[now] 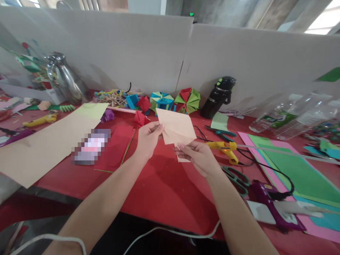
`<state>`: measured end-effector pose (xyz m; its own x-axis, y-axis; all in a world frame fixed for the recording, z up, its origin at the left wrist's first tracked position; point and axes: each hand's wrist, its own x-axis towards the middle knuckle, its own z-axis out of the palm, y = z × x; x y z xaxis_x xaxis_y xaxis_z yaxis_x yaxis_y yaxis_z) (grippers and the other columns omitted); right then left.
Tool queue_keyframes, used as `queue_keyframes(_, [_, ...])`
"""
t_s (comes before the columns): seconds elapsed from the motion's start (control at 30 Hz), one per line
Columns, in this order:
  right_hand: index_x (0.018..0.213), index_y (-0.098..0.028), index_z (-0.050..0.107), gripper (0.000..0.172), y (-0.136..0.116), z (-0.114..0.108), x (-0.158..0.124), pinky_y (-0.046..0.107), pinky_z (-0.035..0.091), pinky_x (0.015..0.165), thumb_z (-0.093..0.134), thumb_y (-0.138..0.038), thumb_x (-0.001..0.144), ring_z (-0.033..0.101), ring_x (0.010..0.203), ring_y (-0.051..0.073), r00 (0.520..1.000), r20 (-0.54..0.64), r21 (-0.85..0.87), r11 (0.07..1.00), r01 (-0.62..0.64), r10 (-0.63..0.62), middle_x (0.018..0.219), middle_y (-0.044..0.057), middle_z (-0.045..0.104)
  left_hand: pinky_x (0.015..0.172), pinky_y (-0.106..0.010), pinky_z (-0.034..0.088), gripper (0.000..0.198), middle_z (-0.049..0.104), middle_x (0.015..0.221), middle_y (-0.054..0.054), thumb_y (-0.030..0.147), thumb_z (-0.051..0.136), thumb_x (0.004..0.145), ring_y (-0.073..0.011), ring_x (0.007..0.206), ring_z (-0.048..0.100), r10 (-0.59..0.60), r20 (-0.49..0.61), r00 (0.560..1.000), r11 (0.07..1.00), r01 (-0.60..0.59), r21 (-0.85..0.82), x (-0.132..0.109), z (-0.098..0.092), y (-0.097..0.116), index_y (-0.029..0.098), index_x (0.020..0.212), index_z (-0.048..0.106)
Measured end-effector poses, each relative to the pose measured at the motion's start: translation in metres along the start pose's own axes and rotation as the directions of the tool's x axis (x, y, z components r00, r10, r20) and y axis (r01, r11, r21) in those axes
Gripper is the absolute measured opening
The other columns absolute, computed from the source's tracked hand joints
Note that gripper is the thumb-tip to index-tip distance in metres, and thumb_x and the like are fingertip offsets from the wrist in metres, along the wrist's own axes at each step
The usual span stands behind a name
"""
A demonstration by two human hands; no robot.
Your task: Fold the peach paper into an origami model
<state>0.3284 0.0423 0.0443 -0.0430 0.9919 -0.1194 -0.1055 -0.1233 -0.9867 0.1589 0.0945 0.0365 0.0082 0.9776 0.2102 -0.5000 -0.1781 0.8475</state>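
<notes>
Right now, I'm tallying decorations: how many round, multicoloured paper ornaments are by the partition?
2: the blue-and-yellow ornament and, right of it, the red-and-green ornament. Others may be hidden.

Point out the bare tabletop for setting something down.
Main free patch: red table below the left hand and right hand, bordered by scissors at right and its near edge. A smaller strip lies between the long beige sheet and left forearm. Crowded: along the partition, with paper shapes and a black bottle; at right, around the yellow glue gun.

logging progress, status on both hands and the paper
Left hand: pinching cream paper, left edge. Right hand: pinching at lower edge. Paper: above red table. Yellow glue gun: beside right hand.
</notes>
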Motion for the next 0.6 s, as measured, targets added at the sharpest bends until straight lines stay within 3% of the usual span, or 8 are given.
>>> queue_keyframes(0.2, [0.077, -0.015, 0.07, 0.03, 0.0005, -0.0018, -0.0003, 0.026, 0.055, 0.063, 0.084, -0.039, 0.065, 0.068, 0.063, 0.014, 1.0, 0.017, 0.008, 1.0, -0.018, 0.018, 0.074, 0.007, 0.075, 0.076, -0.036, 0.058, 0.026, 0.075, 0.094, -0.009, 0.033, 0.073, 0.074, -0.0212, 0.084, 0.07, 0.03, -0.018, 0.999, 0.999, -0.029, 0.026, -0.0012, -0.0003, -0.0019, 0.016, 0.093, 0.072])
queue_keyframes(0.33, [0.073, -0.017, 0.071, 0.03, 0.0021, -0.0026, 0.0007, 0.026, 0.053, 0.064, 0.076, -0.046, 0.073, 0.065, 0.064, 0.013, 0.996, -0.02, 0.041, 0.996, 0.083, -0.083, 0.072, 0.005, 0.072, 0.079, -0.035, 0.057, 0.023, 0.075, 0.094, -0.008, 0.032, 0.072, 0.075, -0.0208, 0.086, 0.07, 0.046, -0.045, 0.998, 0.999, -0.046, 0.006, 0.001, -0.0027, -0.0019, 0.017, 0.093, 0.072])
queue_keyframes(0.6, [0.071, -0.019, 0.072, 0.025, 0.0071, -0.0037, 0.0068, 0.027, 0.048, 0.063, 0.078, -0.043, 0.07, 0.055, 0.062, 0.012, 0.917, -0.258, -0.069, 0.952, 0.297, -0.305, 0.068, 0.001, 0.064, 0.083, -0.038, 0.056, 0.028, 0.074, 0.098, -0.009, 0.033, 0.075, 0.072, -0.0222, 0.091, 0.07, -0.008, -0.027, 1.0, 0.999, 0.007, -0.042, 0.001, -0.0015, -0.0019, 0.016, 0.095, 0.072])
